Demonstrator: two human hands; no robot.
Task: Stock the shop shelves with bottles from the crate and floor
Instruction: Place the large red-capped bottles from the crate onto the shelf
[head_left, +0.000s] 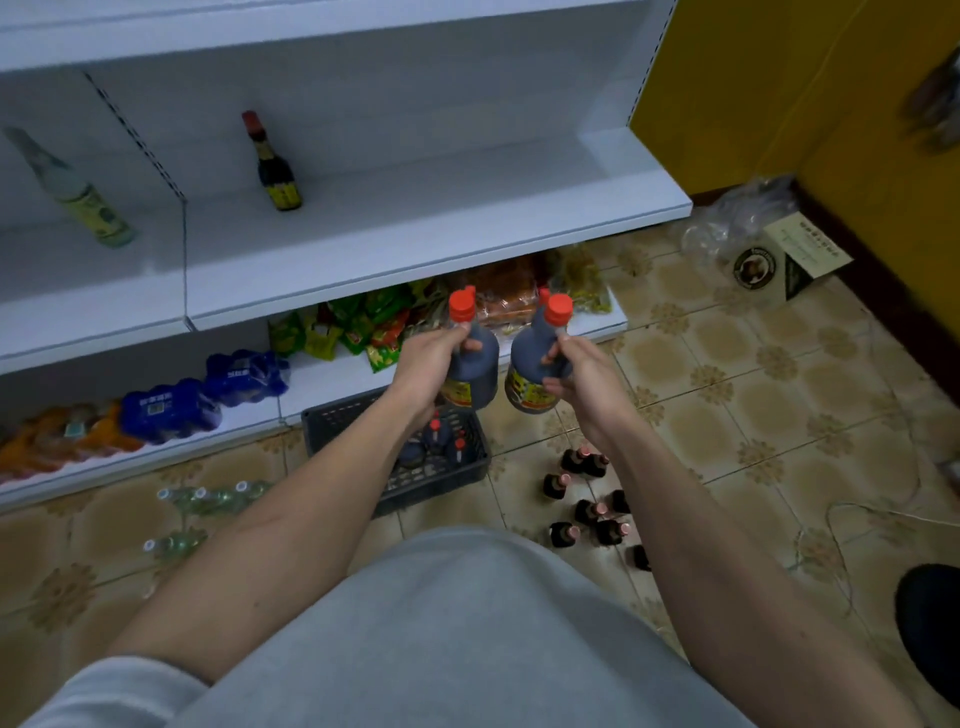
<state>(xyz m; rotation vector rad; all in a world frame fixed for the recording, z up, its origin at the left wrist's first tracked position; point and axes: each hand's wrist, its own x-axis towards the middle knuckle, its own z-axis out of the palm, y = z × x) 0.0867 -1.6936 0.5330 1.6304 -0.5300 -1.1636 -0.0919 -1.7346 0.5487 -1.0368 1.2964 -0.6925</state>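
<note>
Left hand (423, 364) wraps the neck of a dark red-capped bottle (470, 358); right hand (584, 371) wraps the neck of a second dark bottle (537, 364). Both bottles upright, side by side, held above the black crate (441, 483) on the tiled floor (753, 395). More bottles inside crate. Small dark bottles (587, 504) stand right of it. 1 brown bottle (275, 166) on the white shelf (415, 218).
</note>
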